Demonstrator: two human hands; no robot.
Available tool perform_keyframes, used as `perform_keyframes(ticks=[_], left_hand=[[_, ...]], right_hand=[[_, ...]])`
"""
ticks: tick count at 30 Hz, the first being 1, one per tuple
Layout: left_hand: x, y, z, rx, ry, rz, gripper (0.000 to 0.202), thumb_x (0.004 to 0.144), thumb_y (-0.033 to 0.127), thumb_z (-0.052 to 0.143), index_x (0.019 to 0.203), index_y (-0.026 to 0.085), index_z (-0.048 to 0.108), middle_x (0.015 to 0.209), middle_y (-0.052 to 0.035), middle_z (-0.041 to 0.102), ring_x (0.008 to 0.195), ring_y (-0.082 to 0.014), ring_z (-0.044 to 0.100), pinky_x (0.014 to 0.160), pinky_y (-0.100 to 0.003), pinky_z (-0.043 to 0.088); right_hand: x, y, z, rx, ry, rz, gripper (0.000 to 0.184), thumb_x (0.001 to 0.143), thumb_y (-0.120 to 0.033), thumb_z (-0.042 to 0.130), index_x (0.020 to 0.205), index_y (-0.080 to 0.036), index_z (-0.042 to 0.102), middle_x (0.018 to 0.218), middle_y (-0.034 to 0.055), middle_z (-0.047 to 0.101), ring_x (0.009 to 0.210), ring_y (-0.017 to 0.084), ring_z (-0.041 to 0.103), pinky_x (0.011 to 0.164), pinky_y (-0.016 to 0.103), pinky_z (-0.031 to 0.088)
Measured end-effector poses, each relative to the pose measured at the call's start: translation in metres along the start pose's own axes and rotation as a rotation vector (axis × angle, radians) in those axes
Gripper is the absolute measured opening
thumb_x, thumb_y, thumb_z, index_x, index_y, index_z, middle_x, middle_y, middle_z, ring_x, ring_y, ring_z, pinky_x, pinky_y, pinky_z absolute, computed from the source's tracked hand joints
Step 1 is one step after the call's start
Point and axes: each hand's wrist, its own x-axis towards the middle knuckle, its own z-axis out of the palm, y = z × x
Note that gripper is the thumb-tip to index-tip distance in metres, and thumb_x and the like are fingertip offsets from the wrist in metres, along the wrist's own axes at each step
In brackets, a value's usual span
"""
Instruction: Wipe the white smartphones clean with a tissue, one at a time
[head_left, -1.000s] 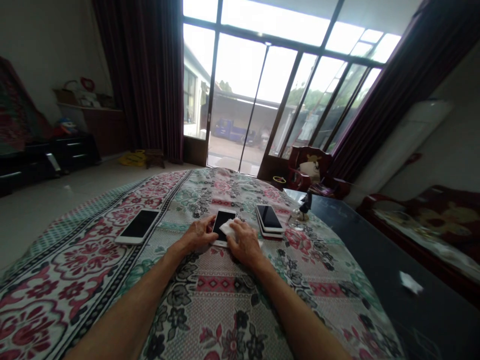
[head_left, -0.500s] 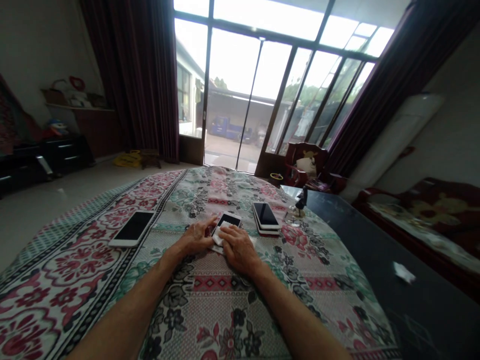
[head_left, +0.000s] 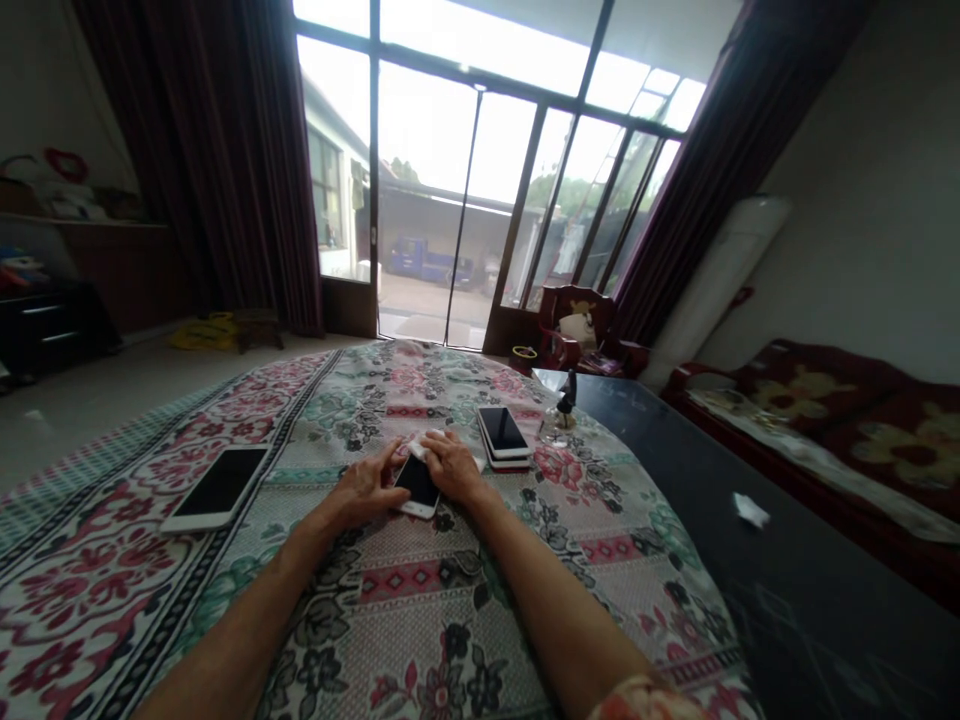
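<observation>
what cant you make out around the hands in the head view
white cloth: head view, right hand covers part
phone: head view, top end hidden by left hand and right hand
stacked phones: head view, top phone hides the lower screens
patterned sleeve: head view, cut off by bottom edge

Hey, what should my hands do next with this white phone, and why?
Probably wipe the white cloth down across the phone's dark screen: your right hand rests on the cloth at the phone's top edge, and your left hand sits beside the phone, placed to steady it.
</observation>
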Motion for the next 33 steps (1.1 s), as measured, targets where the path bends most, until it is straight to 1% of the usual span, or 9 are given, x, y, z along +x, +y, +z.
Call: perform_keyframes(ticks=[3,6,10,12,15,19,23,27,33], left_hand=[[0.000,-0.004,0.002,-0.026,-0.007,0.015,0.090,0.068,0.038,0.062,0.148,0.009,0.032,0.113,-0.0111,0.070,0.083,-0.0232,0.064,0.075,-0.031,0.048],[0.000,-0.012,0.005,-0.057,0.021,0.056,0.088,0.070,0.042,0.063,0.147,0.013,0.033,0.123,-0.0113,0.067,0.091,-0.0250,0.065,0.081,-0.033,0.048],[-0.003,-0.018,0.008,-0.062,0.049,0.120,0.085,0.069,0.046,0.067,0.144,0.015,0.040,0.124,-0.0115,0.066,0.096,-0.0266,0.065,0.085,-0.036,0.049],[-0.007,-0.018,0.010,-0.039,0.079,0.144,0.076,0.067,0.044,0.069,0.136,0.016,0.051,0.121,-0.0117,0.068,0.100,-0.0279,0.064,0.088,-0.038,0.049],[-0.015,-0.015,0.013,-0.002,0.169,0.196,0.050,0.063,0.039,0.073,0.109,0.019,0.070,0.119,-0.0102,0.069,0.112,-0.0293,0.061,0.100,-0.041,0.044],[-0.024,-0.013,0.016,0.011,0.256,0.203,0.029,0.064,0.037,0.073,0.087,0.019,0.075,0.113,-0.0110,0.071,0.109,-0.0275,0.063,0.099,-0.038,0.046],[-0.026,-0.013,0.017,-0.003,0.296,0.191,0.025,0.065,0.037,0.071,0.083,0.020,0.076,0.106,-0.0094,0.073,0.104,-0.0266,0.066,0.096,-0.037,0.050],[-0.025,-0.014,0.019,0.021,0.312,0.195,0.027,0.066,0.040,0.071,0.082,0.019,0.077,0.102,-0.0107,0.074,0.101,-0.0284,0.067,0.094,-0.040,0.051],[-0.025,-0.017,0.022,0.071,0.326,0.205,0.031,0.068,0.043,0.069,0.085,0.020,0.078,0.102,-0.0102,0.074,0.100,-0.0271,0.067,0.094,-0.039,0.051]], right_hand=[[0.010,0.004,0.002,-0.006,-0.001,0.078,0.035,0.092,-0.019,0.045,0.120,-0.024,0.066,0.134,0.0021,0.058,0.128,0.022,0.044,0.107,0.037,0.035],[0.015,0.005,0.004,-0.004,-0.008,0.122,0.035,0.092,-0.019,0.044,0.118,-0.026,0.067,0.132,0.0011,0.060,0.125,0.021,0.046,0.105,0.036,0.036],[0.012,0.004,0.007,-0.034,0.016,0.114,0.034,0.092,-0.019,0.045,0.118,-0.025,0.066,0.134,0.0016,0.058,0.129,0.021,0.043,0.106,0.035,0.035],[0.009,0.004,0.008,-0.050,0.038,0.094,0.035,0.092,-0.018,0.044,0.119,-0.024,0.065,0.135,0.0027,0.057,0.131,0.022,0.040,0.107,0.035,0.033],[0.007,0.004,0.010,-0.059,0.103,0.075,0.034,0.091,-0.015,0.045,0.117,-0.023,0.065,0.134,0.0045,0.057,0.130,0.021,0.041,0.109,0.036,0.031],[0.007,0.005,0.011,-0.071,0.159,0.080,0.031,0.089,-0.012,0.046,0.107,-0.020,0.069,0.125,0.0076,0.060,0.121,0.020,0.046,0.109,0.034,0.030],[0.005,0.003,0.009,-0.084,0.119,0.074,0.030,0.089,-0.013,0.047,0.106,-0.020,0.070,0.118,0.0079,0.063,0.118,0.020,0.049,0.107,0.034,0.033],[-0.004,-0.004,0.005,-0.115,0.071,0.077,0.032,0.089,-0.014,0.046,0.110,-0.022,0.068,0.126,0.0061,0.062,0.121,0.021,0.047,0.105,0.035,0.034],[-0.021,-0.016,0.001,-0.134,0.036,0.072,0.035,0.091,-0.014,0.041,0.115,-0.019,0.066,0.132,0.0065,0.059,0.123,0.022,0.046,0.103,0.035,0.037]])
